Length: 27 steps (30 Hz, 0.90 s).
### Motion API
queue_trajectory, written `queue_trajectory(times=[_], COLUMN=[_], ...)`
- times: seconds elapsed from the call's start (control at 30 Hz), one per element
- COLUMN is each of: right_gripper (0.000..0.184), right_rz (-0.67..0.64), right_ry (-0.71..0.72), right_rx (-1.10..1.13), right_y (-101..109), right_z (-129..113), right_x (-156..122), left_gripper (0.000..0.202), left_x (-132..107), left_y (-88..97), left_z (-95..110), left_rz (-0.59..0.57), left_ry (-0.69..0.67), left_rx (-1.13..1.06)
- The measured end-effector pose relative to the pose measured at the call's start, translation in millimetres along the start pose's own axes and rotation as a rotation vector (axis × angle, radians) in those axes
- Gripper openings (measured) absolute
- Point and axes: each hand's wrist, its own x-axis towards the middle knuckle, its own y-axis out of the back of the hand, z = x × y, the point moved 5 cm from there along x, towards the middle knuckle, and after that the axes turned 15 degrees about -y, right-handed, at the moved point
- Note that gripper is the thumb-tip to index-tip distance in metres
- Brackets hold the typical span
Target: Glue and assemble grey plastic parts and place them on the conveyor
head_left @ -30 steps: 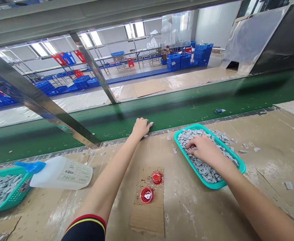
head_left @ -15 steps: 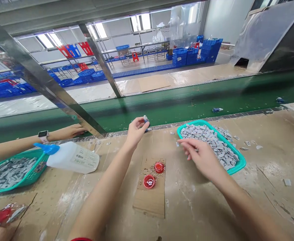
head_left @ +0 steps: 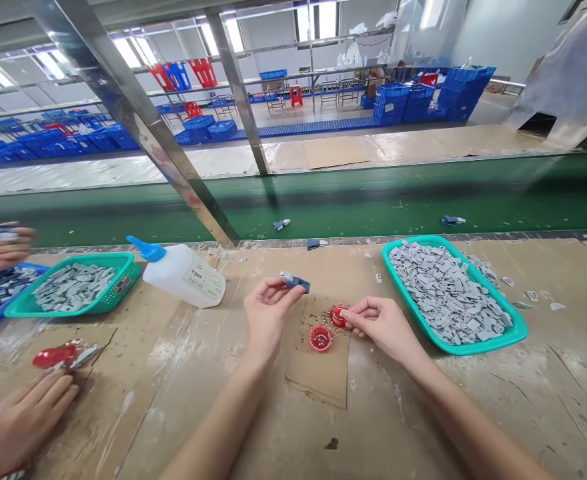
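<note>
above the middle of the bench [head_left: 213, 380], my left hand [head_left: 267, 308] grasps a blue-and-white part [head_left: 296, 283] between thumb and fingers, clear of the surface. my right hand [head_left: 381, 327] has thumb and forefinger pinched on a small pale bit [head_left: 342, 313], right by the farther red cup [head_left: 337, 319] (whether it touches, i can't tell). the nearer red cup [head_left: 320, 339] holds glossy red liquid; both sit on some cardboard [head_left: 318, 383]. to my right, a green basket [head_left: 466, 349] is heaped with grey pieces [head_left: 441, 290], and more are strewn just beside it. to my left is a white bottle [head_left: 186, 273], its blue spout aimed left. beyond, other parts [head_left: 281, 225] lie spaced along the green belt [head_left: 348, 200]. at far left, a co-worker's hand [head_left: 3, 250] holds something dark and white.
</note>
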Motion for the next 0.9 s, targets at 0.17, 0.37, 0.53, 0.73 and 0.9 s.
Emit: queue_trajectory(times=[0.17, 0.37, 0.53, 0.73, 0.9], right_gripper=[0.037, 0.036, 0.031, 0.030, 0.032], right_rz=[0.008, -0.021, -0.105, -0.174, -0.231], right_ry=[-0.040, -0.020, -0.016, -0.019, -0.015], right_rx=[0.010, 0.067, 0.219, 0.210, 0.173], right_y=[-5, 0, 8, 3, -2], right_z=[1, -5, -16, -19, -17], right_x=[1, -5, -19, -26, -25], left_gripper=[0.030, 0.031, 0.030, 0.027, 0.024], left_x=[-12, -19, -30, -40, -44], left_y=[-10.3, -16.7, -26.9, -38.8, -41.0], left_z=[-3, -5, -5, 2, 5], left_rz=[-0.023, -0.093, -0.161, -0.217, -0.206], left_ry=[0.071, 0.097, 0.157, 0.173, 0.198], left_rx=[-0.024, -0.030, -0.060, -0.076, -0.069])
